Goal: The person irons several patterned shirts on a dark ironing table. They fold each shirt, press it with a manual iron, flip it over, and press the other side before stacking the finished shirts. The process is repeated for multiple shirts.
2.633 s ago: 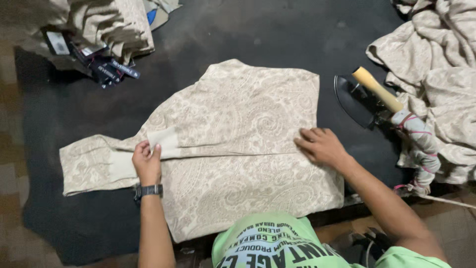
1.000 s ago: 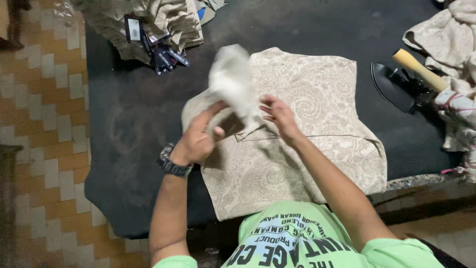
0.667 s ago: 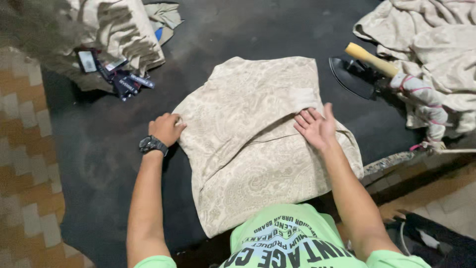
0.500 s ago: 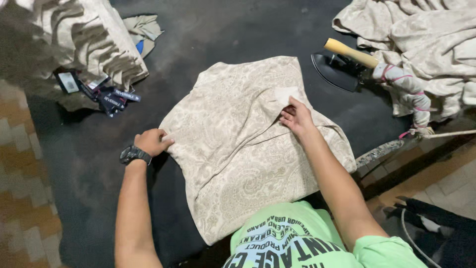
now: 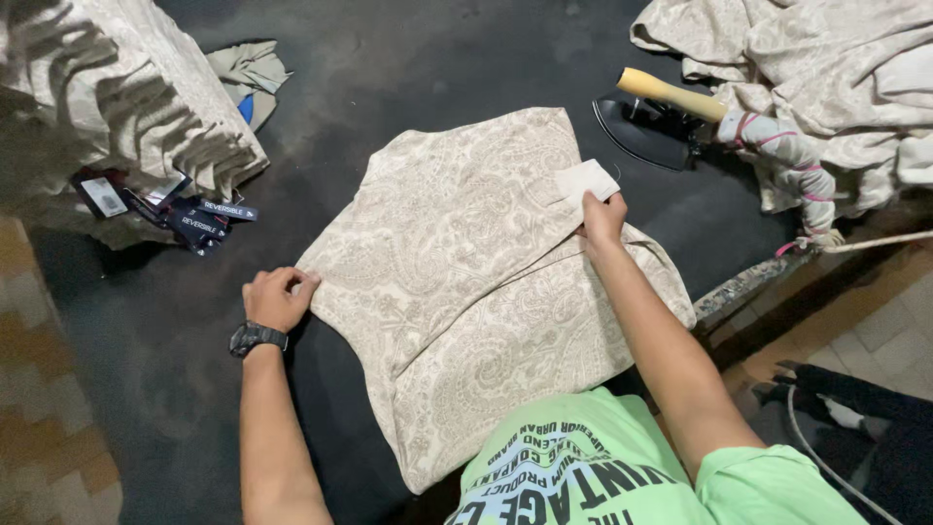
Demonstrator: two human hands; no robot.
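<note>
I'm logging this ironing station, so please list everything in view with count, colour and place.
Folded cloth: one, beige paisley, centre of table.
Table: one, black.
Iron: one, black with yellow handle, upper right.
Fabric heap: one, beige, top right.
Pleated stack: one, beige, top left.
Tags: several, dark, left.
Watch: one, black, left wrist.
Left hand: grips the cloth's left edge.
Right hand: pinches a turned-up corner.

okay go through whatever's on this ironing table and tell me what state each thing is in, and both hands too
Paisley garment: folded, lying flat on the dark table.
Left hand: closed on the garment's left edge.
Right hand: pinching a turned-up corner flap.
Iron: set down, unheld.
Fabric stack: folded, tags hanging.
Fabric heap: crumpled, unfolded.
</note>
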